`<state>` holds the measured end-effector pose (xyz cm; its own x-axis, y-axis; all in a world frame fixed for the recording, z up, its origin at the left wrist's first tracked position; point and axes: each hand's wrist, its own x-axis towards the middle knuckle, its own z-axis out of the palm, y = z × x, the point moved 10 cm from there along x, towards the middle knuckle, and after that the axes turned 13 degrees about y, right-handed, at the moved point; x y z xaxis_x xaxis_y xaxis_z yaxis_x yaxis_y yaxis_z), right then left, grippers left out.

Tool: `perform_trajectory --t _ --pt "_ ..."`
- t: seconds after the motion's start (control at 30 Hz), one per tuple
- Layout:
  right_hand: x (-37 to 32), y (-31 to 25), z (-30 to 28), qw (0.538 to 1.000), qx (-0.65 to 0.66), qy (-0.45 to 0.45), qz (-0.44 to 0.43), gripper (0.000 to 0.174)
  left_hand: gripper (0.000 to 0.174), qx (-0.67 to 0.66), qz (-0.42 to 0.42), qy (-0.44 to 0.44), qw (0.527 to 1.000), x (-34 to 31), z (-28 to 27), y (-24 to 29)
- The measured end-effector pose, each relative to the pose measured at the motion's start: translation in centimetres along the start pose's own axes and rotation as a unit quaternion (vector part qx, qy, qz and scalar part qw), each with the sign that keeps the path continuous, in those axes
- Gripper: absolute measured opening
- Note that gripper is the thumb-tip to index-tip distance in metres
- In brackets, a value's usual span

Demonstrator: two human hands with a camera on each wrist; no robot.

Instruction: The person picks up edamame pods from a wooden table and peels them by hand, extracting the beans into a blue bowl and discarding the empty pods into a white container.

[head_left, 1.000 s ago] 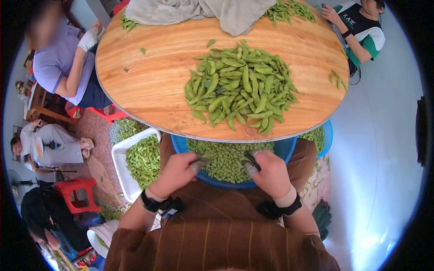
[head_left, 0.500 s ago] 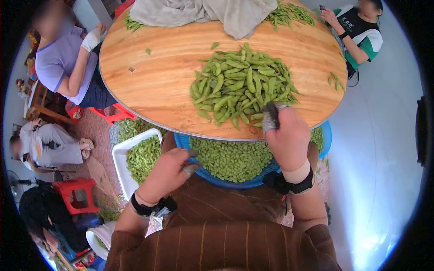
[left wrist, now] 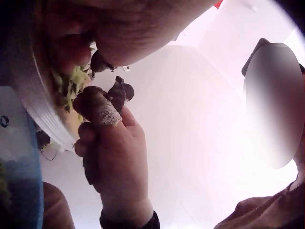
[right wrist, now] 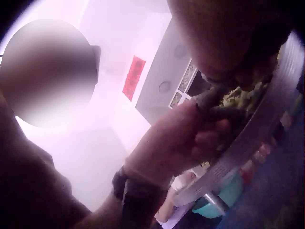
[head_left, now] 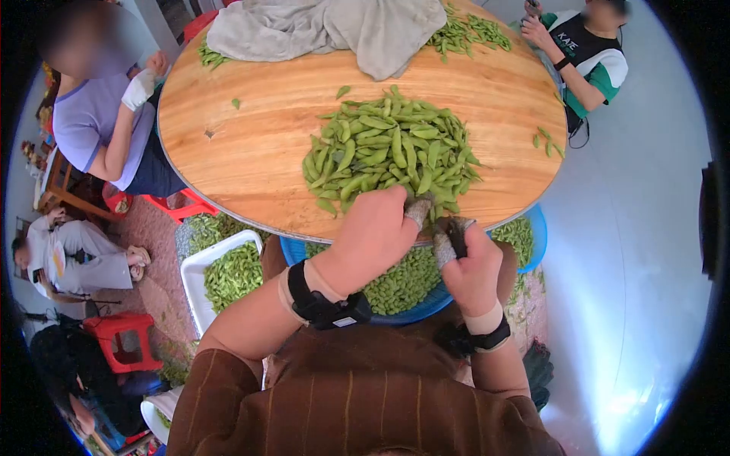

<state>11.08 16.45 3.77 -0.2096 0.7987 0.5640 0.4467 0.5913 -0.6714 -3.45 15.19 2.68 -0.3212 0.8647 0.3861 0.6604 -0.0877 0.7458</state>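
A pile of green edamame pods (head_left: 388, 148) lies near the front of the round wooden table. My left hand (head_left: 369, 232) reaches over the table's edge, its wrapped fingertips at the near side of the pile. Close beside it on the right, my right hand (head_left: 475, 266) pinches a green edamame pod (head_left: 436, 213), mostly hidden by the dark finger wraps. In the left wrist view the right hand's fingers (left wrist: 102, 112) are curled with the thumb against them. Whether the left fingers grip the pod too, I cannot tell. Below, a blue basin (head_left: 414, 311) holds shelled green beans (head_left: 403, 283).
A grey cloth (head_left: 304, 34) covers the table's far side, with more pods (head_left: 475, 32) beside it. A white foam box (head_left: 199, 285) of green pods or husks stands at left, a blue tub (head_left: 538, 235) at right. Two people sit at the table, another farther left.
Both hands were over the basin; the right hand went up to the pile's near edge, then drew slightly back. The left hand has since moved up and right to meet it.
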Motion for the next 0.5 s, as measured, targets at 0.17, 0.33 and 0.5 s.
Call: perform_trajectory --t 0.17,0.33,0.5 --pt "-1.0 1.5 0.9 0.999 0.014 -0.032 0.006 0.019 0.01 -0.032 -0.017 0.019 0.999 0.0 0.5 -1.3" --pt "-1.0 2.9 0.9 0.998 0.042 -0.032 0.017 0.016 0.012 -0.208 -0.152 -0.03 0.966 -3.0 -0.5 -1.5" --pt "-1.4 3.1 1.2 0.966 0.186 -0.061 0.172 0.017 0.016 -0.313 -0.299 -0.18 0.883 -7.4 1.1 -1.6"
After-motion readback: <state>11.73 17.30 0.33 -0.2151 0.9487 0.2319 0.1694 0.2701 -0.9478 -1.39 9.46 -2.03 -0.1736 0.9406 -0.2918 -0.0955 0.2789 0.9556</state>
